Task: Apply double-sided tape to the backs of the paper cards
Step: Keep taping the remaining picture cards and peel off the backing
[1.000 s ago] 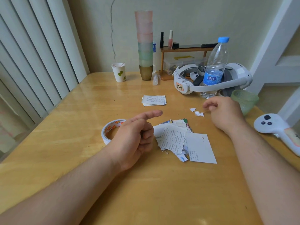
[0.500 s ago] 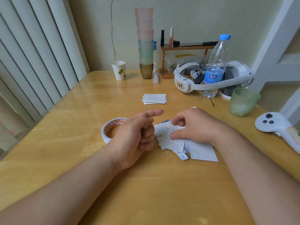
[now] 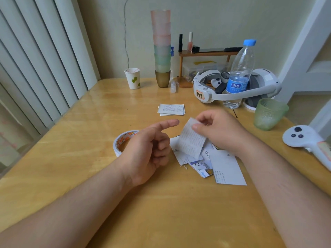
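My right hand pinches a white printed paper card by its top edge and holds it tilted above the pile of paper cards at the table's middle. My left hand hovers left of the pile, its index finger pointing toward the card and its other fingers curled in; I see nothing held in it. The roll of double-sided tape lies flat on the table just behind my left hand, partly hidden by it. A small separate stack of cards lies farther back.
On the wooden table stand a green glass, a water bottle, a white headset, a paper cup, stacked plastic cups and a small wooden shelf. A white controller lies at the right edge.
My right hand came in from the back right to the pile, took hold of the top card and lifted it up on edge. My left hand stayed almost still.
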Available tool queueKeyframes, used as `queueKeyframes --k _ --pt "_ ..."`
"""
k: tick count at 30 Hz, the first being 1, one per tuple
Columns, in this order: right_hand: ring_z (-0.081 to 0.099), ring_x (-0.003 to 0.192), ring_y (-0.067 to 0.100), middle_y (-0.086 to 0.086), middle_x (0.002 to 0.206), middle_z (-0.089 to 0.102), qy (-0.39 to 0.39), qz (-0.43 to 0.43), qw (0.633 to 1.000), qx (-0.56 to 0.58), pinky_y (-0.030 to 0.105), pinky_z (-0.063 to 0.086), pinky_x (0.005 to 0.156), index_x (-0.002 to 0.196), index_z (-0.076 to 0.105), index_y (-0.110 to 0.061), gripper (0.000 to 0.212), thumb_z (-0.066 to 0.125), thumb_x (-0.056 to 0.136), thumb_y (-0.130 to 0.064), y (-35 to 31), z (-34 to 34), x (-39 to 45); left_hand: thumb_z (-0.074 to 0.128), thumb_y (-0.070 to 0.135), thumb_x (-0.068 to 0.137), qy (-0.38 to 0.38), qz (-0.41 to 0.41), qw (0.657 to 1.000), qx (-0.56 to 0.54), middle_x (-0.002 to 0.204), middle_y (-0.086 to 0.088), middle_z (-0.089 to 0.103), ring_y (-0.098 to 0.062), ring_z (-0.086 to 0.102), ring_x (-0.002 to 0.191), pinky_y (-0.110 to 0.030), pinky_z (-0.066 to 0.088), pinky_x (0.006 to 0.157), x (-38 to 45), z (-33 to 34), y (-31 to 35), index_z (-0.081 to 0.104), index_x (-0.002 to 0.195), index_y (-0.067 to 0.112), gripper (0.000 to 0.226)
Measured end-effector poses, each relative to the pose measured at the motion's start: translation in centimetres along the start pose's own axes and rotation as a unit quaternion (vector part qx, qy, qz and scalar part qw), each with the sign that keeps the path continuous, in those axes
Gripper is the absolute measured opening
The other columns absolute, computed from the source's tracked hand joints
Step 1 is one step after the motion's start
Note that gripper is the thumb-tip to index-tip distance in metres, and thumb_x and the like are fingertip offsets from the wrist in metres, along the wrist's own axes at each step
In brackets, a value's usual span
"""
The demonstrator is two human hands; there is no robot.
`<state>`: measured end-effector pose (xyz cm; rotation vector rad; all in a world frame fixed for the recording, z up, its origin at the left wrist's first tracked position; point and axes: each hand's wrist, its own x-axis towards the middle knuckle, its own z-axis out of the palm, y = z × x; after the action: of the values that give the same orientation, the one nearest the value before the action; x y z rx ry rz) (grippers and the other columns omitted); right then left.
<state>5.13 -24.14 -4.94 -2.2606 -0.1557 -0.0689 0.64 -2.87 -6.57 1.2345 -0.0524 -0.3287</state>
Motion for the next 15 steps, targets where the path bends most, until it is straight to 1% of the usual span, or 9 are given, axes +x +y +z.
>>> queueKeyframes --k 2,3,5,7,10,11,12,14,15 --pt "0.074 0.08 0.007 -0.011 0.085 0.078 0.042 0.008 0.996 0.084 0.031 0.06 0.072 0.091 0.073 -0.028 0.007 0.073 0.096 -0.024 -0.4 0.0 0.1 0.033 0.004 0.091 -0.004 0.005 1.0 -0.009 0.068 0.0 0.029 -0.016 0.019 0.058 -0.026 0.017 0.049 -0.1 0.0 0.1 0.07 0.126 0.016 0.053" --pt "0.075 0.08 0.008 -0.013 0.084 0.078 0.053 0.017 0.992 0.116 0.031 0.06 0.07 0.092 0.072 -0.028 0.008 0.072 0.097 -0.022 -0.7 0.1 0.1 0.033 0.004 0.09 -0.008 0.009 1.0 -0.01 0.068 -0.001 0.029 -0.016 0.018 0.058 -0.026 0.017 0.049 -0.2 0.0 0.1 0.071 0.126 0.017 0.054" --pt "0.076 0.078 0.009 -0.01 0.083 0.079 0.063 0.037 0.983 0.171 0.028 0.06 0.06 0.096 0.072 -0.025 0.007 0.072 0.097 -0.019 -1.0 0.4 0.1 0.035 0.005 0.088 -0.018 0.023 1.0 0.005 0.068 -0.001 0.029 -0.018 0.017 0.061 -0.027 0.016 0.05 -0.3 -0.1 0.1 0.072 0.125 0.02 0.054" --pt "0.077 0.074 0.011 -0.004 0.082 0.079 0.074 0.052 0.975 0.202 0.026 0.059 0.056 0.096 0.073 -0.02 0.004 0.075 0.094 -0.019 -1.3 0.7 0.0 0.041 0.009 0.081 -0.029 0.057 0.996 0.057 0.068 -0.002 0.031 -0.019 0.019 0.063 -0.03 0.016 0.052 -0.4 -0.1 0.1 0.075 0.122 0.025 0.055" --pt "0.078 0.077 0.016 0.001 0.081 0.079 0.063 0.063 0.969 0.231 0.034 0.064 0.066 0.091 0.073 -0.015 0.008 0.077 0.093 -0.02 -1.6 1.3 -0.2 0.047 0.012 0.079 -0.024 0.138 0.976 0.167 0.071 0.001 0.038 -0.015 0.029 0.062 -0.027 0.027 0.055 -0.7 -0.5 0.2 0.076 0.12 0.032 0.054" --pt "0.079 0.08 0.019 0.003 0.082 0.079 0.048 0.068 0.965 0.251 0.037 0.064 0.069 0.091 0.072 -0.012 0.01 0.075 0.095 -0.021 -1.7 1.4 -0.3 0.051 0.014 0.082 -0.016 0.182 0.956 0.228 0.074 0.006 0.041 -0.012 0.035 0.064 -0.024 0.033 0.059 -0.7 -0.8 0.2 0.075 0.122 0.035 0.052" --pt "0.079 0.083 0.022 0.006 0.084 0.079 0.03 0.075 0.959 0.272 0.04 0.065 0.072 0.093 0.072 -0.01 0.011 0.073 0.097 -0.021 -1.9 1.6 -0.3 0.054 0.019 0.086 -0.006 0.235 0.92 0.312 0.077 0.013 0.043 -0.009 0.041 0.069 -0.021 0.036 0.067 -0.8 -1.2 0.2 0.072 0.127 0.038 0.049" --pt "0.078 0.083 0.025 0.009 0.086 0.078 -0.004 0.09 0.948 0.305 0.046 0.065 0.074 0.097 0.07 -0.009 0.013 0.068 0.101 -0.021 -2.1 1.8 -0.5 0.057 0.034 0.093 0.013 0.317 0.81 0.493 0.088 0.018 0.043 -0.007 0.048 0.086 -0.017 0.037 0.079 -0.8 -1.9 0.5 0.066 0.136 0.039 0.045" --pt "0.077 0.082 0.025 0.01 0.086 0.078 -0.018 0.096 0.945 0.313 0.047 0.065 0.073 0.098 0.069 -0.009 0.013 0.065 0.102 -0.02 -2.3 2.0 -0.6 0.055 0.042 0.095 0.025 0.34 0.76 0.553 0.095 0.016 0.043 -0.007 0.048 0.095 -0.017 0.037 0.084 -0.8 -2.2 0.7 0.063 0.14 0.04 0.045"
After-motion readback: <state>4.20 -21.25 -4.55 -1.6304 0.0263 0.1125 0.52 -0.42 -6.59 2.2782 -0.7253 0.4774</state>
